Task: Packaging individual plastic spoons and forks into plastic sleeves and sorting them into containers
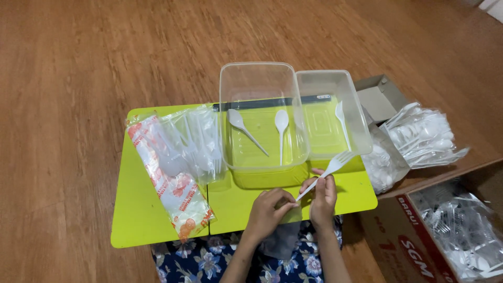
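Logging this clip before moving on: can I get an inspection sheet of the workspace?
Surface: lime-green low table on a wooden floor.
Job's things: white plastic fork held in both hands; two clear tubs, left tub with two white spoons, right tub with one fork.
Clutter: printed bag of cutlery on the table's left.
Grips: left hand pinches the handle end; right hand holds mid-handle.
Cables: nothing seen.
Surroundings: cardboard box and loose bags of cutlery at the right.

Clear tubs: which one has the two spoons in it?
The left clear tub, the larger one beside the cutlery bags. Two white spoons lie inside; the right tub holds only one white utensil.
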